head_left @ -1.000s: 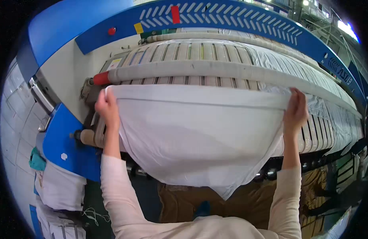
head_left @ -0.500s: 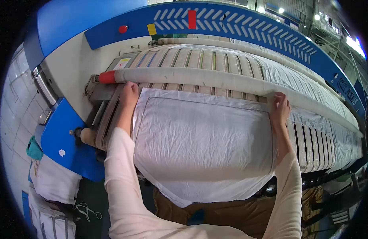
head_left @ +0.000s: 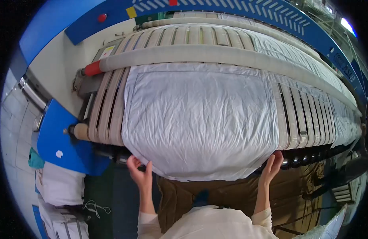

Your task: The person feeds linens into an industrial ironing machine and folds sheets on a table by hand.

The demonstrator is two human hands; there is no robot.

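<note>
A white cloth [head_left: 200, 115], shaped like a pillowcase with a stitched border, lies wrinkled over the feed belts [head_left: 108, 107] of a large ironing machine. Its far edge reaches the pale roller [head_left: 184, 55], and its near edge hangs over the front. At the cloth's lower left corner is my left hand [head_left: 141, 173], thumb and fingers apart, with nothing visible between them. My right hand [head_left: 270, 167] is beside the lower right edge, fingers raised and parted; whether they touch the fabric is hard to see.
Another pale cloth [head_left: 343, 115] rides the belts at the right. A blue perforated guard [head_left: 232, 8] spans the machine above. White fabric [head_left: 62, 185] is piled at lower left, near a loose white cord [head_left: 96, 209]. Brown cloth [head_left: 228, 195] hangs below the front edge.
Both hands have come back from the roller to the cloth's near corners. The cloth has moved forward to the roller, and the view has tilted downward.
</note>
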